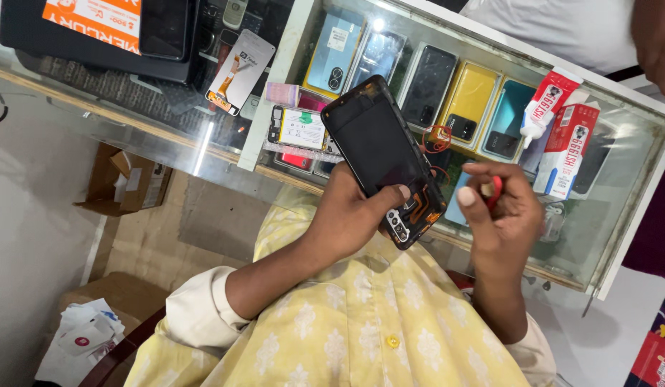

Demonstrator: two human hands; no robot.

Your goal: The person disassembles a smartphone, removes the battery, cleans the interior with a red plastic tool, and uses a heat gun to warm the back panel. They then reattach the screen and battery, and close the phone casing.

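Left hand [347, 215] grips opened phone [382, 154]; right hand [501, 215] — red tool [494, 192] (mostly hidden).

The opened phone [381, 154] is black, with an orange flex strip and silver parts at its lower end. The small tool [494, 191] is red. The shirt [347, 322] is pale yellow with a white floral motif and 1 yellow button. The 2 glue boxes [565, 140] are red and white. Phone backs in the glass case [633, 215] show blue, black, yellow and teal
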